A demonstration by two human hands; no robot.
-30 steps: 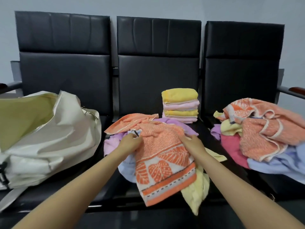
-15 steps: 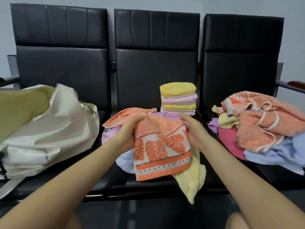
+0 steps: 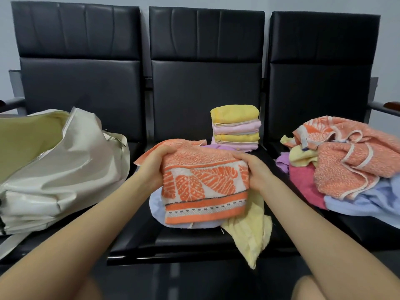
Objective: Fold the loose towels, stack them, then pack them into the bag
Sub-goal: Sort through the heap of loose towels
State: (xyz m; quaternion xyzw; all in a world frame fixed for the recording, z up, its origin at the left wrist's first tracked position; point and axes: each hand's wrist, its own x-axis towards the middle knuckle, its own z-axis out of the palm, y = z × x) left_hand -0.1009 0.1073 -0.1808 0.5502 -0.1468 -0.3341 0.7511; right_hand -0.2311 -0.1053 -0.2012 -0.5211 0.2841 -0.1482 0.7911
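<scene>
Orange leaf-print towel gripped by both hands; no writing legible.

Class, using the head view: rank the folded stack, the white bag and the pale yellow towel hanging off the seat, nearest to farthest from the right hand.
1. Pale yellow towel, just below the right hand.
2. Folded stack, behind it on the middle seat.
3. White bag, far left seat.

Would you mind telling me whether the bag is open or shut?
Open: the bag's top gapes, showing its olive lining.
</scene>
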